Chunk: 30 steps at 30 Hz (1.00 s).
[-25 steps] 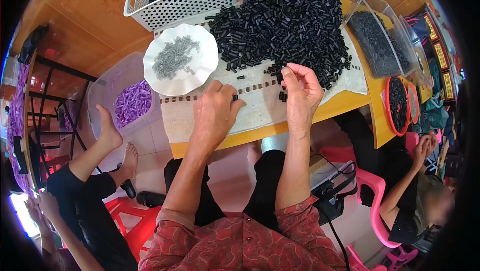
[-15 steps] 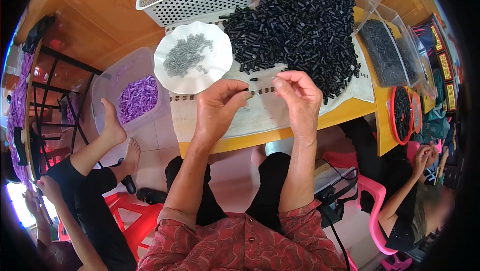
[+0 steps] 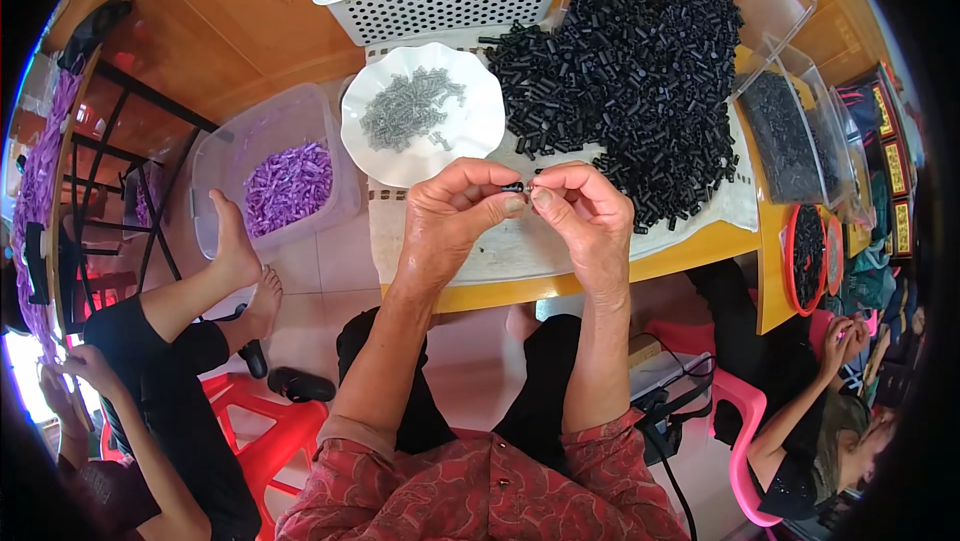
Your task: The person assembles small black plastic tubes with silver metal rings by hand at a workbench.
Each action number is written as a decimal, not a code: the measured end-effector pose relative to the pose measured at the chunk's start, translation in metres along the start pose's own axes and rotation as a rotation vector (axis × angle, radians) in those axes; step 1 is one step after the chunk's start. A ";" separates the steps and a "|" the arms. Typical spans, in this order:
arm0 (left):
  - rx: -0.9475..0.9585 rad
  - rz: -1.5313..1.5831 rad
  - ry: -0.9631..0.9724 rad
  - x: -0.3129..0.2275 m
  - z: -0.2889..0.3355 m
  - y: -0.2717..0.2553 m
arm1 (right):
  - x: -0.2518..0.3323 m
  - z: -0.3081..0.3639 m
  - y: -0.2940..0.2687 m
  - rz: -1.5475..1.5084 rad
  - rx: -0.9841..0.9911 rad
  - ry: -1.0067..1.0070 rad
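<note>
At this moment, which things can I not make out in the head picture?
In the head view:
Black tube: partly covered by the left hand.
Tiny piece at the right hand: too small to identify.
White basket: far rim cut off by the upper edge.
Co-worker at left: head lies beyond the picture's edge.

I stand in a small workshop: black parts (image 3: 640,91) heaped on the table (image 3: 480,296), purple parts (image 3: 290,186) left of it.

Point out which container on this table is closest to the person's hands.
The wavy-rimmed white plate holding clear pieces, right beside the left hand; the perforated basket and see-through bins are farther off.
</note>
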<state>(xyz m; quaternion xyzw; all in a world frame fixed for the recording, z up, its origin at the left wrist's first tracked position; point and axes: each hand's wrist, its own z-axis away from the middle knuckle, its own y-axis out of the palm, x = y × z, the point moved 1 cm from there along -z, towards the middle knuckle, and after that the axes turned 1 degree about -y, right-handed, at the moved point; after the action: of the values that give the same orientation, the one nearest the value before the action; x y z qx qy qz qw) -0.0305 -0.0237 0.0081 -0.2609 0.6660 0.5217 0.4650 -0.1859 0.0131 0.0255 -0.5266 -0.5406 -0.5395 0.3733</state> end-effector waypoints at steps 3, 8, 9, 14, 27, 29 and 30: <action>0.003 -0.009 0.027 0.000 0.000 -0.001 | 0.002 0.000 0.003 0.018 -0.001 0.000; 0.008 -0.018 0.055 0.001 0.000 0.000 | -0.002 0.000 0.002 0.034 -0.007 0.004; 0.007 -0.037 0.061 0.001 0.000 -0.001 | -0.001 0.000 0.002 0.042 -0.008 0.009; 0.004 -0.054 0.054 -0.002 0.002 -0.001 | -0.001 0.001 0.002 0.083 0.007 -0.029; 0.110 -0.006 -0.121 -0.008 0.004 -0.006 | -0.001 -0.002 -0.011 -0.038 0.171 0.019; 0.140 0.014 -0.167 -0.008 0.004 -0.007 | 0.000 -0.002 -0.012 -0.049 0.200 0.045; 0.170 0.045 -0.171 -0.004 0.003 -0.009 | 0.001 -0.001 -0.012 -0.113 0.211 0.069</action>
<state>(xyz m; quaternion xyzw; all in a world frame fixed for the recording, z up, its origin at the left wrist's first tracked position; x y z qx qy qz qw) -0.0202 -0.0243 0.0076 -0.1601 0.6717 0.4940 0.5285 -0.1974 0.0135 0.0242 -0.4342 -0.6101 -0.5177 0.4139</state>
